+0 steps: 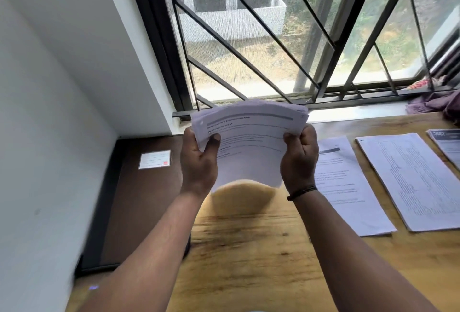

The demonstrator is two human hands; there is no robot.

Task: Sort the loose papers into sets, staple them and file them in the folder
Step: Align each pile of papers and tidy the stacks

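Both hands' fingers [214, 138] pinching a bowed, seemingly fanned paper sheaf [249, 142] above grainy wood.

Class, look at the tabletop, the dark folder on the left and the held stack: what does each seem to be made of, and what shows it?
Tabletop: looks like wood with a smooth finish; grain streaks and knots show.
Folder: probably board or plastic with a dark brown matte cover, with a white label.
Stack: thin printed white paper, bending between the left hand and right hand.

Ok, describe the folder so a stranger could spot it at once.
Start at the barred window and drop to the wooden table. The folder lies flat at its left end against the white wall. It is dark brown with a small white label, unlike the white paper sets.
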